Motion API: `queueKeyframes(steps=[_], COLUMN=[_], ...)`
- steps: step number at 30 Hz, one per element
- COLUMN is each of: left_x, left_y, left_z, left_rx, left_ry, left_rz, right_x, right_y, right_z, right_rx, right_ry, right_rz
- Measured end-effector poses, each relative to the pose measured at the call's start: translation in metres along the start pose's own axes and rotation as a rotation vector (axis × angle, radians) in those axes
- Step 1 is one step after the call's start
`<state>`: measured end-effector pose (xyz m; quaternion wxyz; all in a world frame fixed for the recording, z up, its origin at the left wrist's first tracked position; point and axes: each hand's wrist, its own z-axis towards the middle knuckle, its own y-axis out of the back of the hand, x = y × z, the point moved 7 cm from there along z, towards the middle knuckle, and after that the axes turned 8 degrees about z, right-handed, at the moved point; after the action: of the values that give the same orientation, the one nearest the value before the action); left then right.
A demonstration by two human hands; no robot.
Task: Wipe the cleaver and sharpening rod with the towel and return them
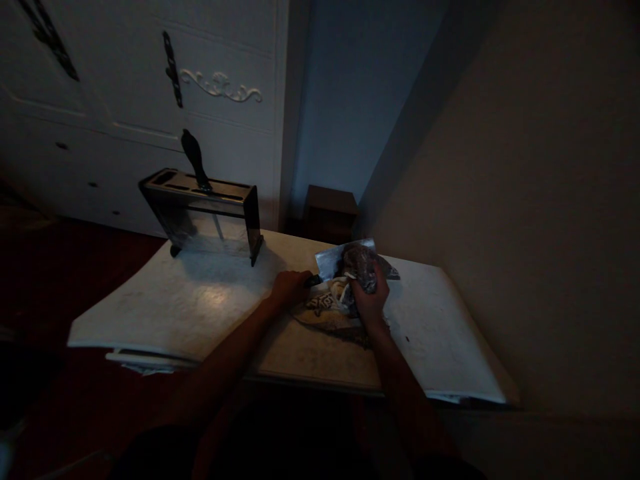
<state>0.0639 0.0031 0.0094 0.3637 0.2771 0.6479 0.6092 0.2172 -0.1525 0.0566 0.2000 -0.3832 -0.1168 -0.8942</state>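
My left hand [289, 288] is closed around a dark knife handle; the broad silvery cleaver blade [334, 260] lies flat just beyond it. My right hand [371, 297] is closed on a crumpled cloth [361, 265] and presses it against the blade. Under both hands lies a patterned cloth [327, 308] on the pale tabletop [210, 303]. The room is dim and small details are hard to make out.
A dark knife block with a clear front [203, 212] stands at the table's back left, one black-handled knife [195, 159] upright in it. White cabinet doors [150, 100] rise behind. A small brown box [330, 212] sits past the table; a beige wall [525, 200] is on the right.
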Motion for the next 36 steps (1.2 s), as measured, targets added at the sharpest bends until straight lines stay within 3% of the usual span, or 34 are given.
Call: queueKeyframes(steps=[5, 8, 11, 15, 21, 28, 32, 36], left_x=[-0.004, -0.006, -0.007, -0.007, -0.006, -0.002, -0.001, 0.001], left_y=[-0.003, -0.006, -0.005, -0.003, -0.003, -0.001, 0.000, 0.001], left_z=[-0.001, -0.001, -0.002, -0.002, 0.000, 0.001, 0.001, 0.000], left_rx=[0.029, 0.034, 0.015, 0.016, 0.001, 0.008, -0.009, -0.010], left_ry=[-0.035, -0.045, -0.038, -0.018, 0.004, 0.008, 0.009, 0.020], left_rz=[0.036, 0.046, 0.034, 0.020, 0.061, 0.072, 0.070, 0.065], right_x=[0.031, 0.037, 0.031, 0.017, -0.011, -0.050, -0.068, -0.091], right_y=[-0.055, -0.075, -0.082, -0.076, -0.047, 0.004, 0.019, 0.028], right_z=[-0.019, -0.026, -0.023, -0.011, 0.012, 0.030, 0.034, 0.033], right_rx=[0.549, 0.670, 0.684, 0.630, 0.425, 0.066, 0.009, -0.066], right_ry=[0.308, 0.388, 0.397, 0.373, 0.248, -0.135, -0.297, -0.480], right_rz=[-0.103, -0.178, -0.227, -0.221, -0.217, -0.170, -0.120, 0.108])
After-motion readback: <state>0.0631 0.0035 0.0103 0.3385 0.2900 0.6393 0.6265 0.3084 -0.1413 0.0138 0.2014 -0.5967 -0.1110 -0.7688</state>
